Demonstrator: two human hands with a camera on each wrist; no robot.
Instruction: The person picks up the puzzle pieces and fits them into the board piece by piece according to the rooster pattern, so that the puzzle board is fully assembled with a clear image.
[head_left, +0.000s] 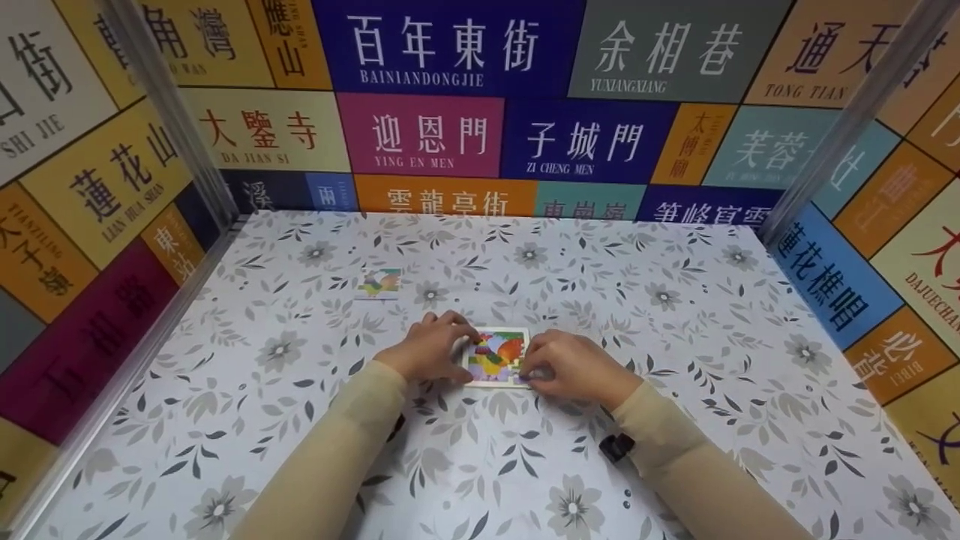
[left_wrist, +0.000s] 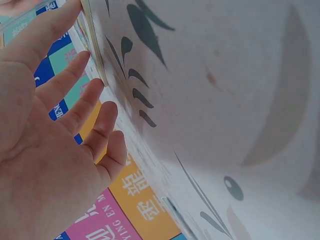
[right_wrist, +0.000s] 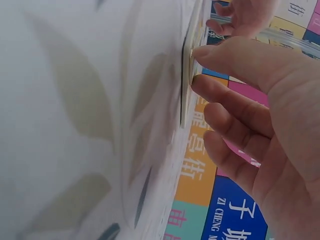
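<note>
A small colourful picture puzzle board (head_left: 496,357) lies flat on the floral tablecloth (head_left: 525,465) in the middle of the head view. My left hand (head_left: 430,346) is at the board's left edge. Its fingers (left_wrist: 82,100) are stretched out straight, and their tips touch the board's edge (left_wrist: 94,47). My right hand (head_left: 571,367) is at the board's lower right corner. There its thumb (right_wrist: 235,57) and forefinger (right_wrist: 225,97) pinch the thin edge of the board (right_wrist: 189,95). The hands hide both side edges of the board.
A small loose picture card (head_left: 379,284) lies on the cloth behind and left of the board. Walls covered in coloured sign panels (head_left: 450,135) close in the table at the back, left and right, with metal posts (head_left: 176,112) at the corners.
</note>
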